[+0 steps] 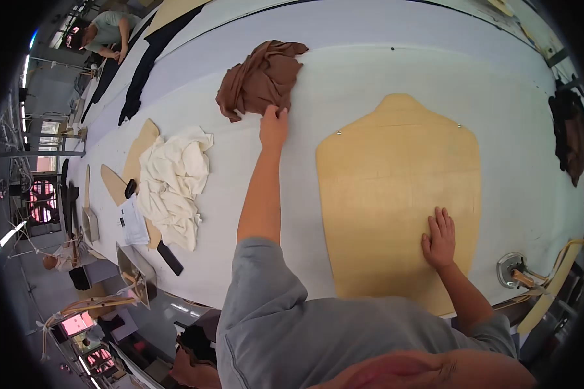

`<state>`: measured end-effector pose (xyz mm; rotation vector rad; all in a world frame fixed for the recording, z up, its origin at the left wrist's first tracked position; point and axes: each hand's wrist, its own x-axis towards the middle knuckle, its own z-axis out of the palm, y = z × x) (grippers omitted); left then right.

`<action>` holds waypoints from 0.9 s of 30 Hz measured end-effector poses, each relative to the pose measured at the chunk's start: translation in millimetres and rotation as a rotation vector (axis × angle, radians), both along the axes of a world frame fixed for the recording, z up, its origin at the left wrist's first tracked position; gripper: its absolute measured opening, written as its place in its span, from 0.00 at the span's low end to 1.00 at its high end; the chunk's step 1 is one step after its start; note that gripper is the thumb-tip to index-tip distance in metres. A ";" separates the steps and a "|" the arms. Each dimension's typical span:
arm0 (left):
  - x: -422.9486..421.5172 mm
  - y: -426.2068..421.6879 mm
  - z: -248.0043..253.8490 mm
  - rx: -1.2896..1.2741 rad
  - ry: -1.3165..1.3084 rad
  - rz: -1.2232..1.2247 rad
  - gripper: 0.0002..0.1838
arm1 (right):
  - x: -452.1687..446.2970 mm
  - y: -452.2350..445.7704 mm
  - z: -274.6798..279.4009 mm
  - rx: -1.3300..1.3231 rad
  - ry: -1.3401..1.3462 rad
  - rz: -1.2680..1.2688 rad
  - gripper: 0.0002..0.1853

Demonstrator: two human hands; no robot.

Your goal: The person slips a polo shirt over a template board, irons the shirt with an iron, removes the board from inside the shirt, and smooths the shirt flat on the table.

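A crumpled brown cloth (263, 81) lies on the far part of the white table. My left hand (274, 126) is stretched out to its near edge, with the fingers closed on the fabric there. In front of me lies a large tan shirt-shaped board (396, 168) with a narrow neck end pointing away and small metal clips at both shoulders. My right hand (440, 241) rests flat on the lower right of this board, fingers extended, holding nothing.
A cream cloth heap (175, 181) lies at left over tan pieces, beside a white paper (133, 222) and dark phone-like object (170, 259). An iron (514, 269) stands at the right edge. Dark garments (570, 133) hang beyond. Another person (107, 35) works at the far left.
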<state>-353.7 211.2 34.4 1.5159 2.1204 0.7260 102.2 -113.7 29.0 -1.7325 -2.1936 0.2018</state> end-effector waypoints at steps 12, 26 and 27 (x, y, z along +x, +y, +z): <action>173.4 -509.7 33.9 -0.159 -0.230 -0.695 0.12 | 11.3 -54.6 13.1 0.078 0.147 0.574 0.23; 132.7 -321.9 336.0 0.383 -0.069 -0.109 0.17 | 137.5 -38.9 294.4 -0.121 0.693 0.092 0.07; 141.2 -302.9 340.4 0.486 -0.001 -0.118 0.17 | 144.8 -20.7 300.5 -0.123 0.730 0.124 0.08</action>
